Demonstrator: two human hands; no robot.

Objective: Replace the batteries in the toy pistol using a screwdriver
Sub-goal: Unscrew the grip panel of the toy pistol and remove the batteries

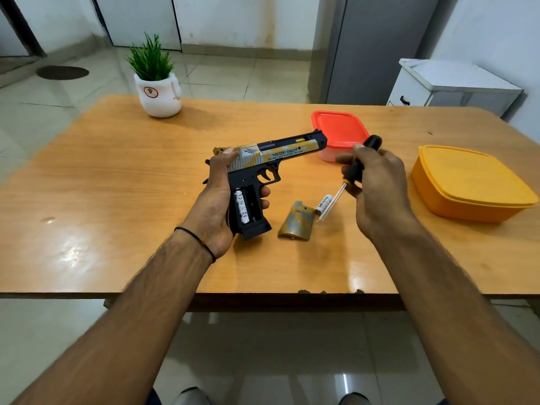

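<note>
Left hand (217,197) wraps the back of the toy pistol (277,149), fingers curled round the front of the grip, muzzle pointing far-right, held just above the table (117,171). The grip compartment is open: one cell (243,207) sits in the left slot and the right slot is empty. All plastic, so likely light and stiff; the grip gives the best hold, and the thin compartment edges should be spared any prying.

Just right of it the camouflage grip cover (295,222) lies on the table, with a loose battery (323,203) beside it. The battery is round and smooth and apt to roll, so pinch it at mid-length.

Right hand (377,188) pinches the black handle of the screwdriver (355,168), shaft angled down over the loose battery – whether the tip touches it I cannot tell.

Farther right, an orange box (467,182), lid on, contents hidden. Beyond the muzzle, a red-lidded tub (337,128) with pale walls – nothing legible inside. Far left, a potted plant (159,95).
</note>
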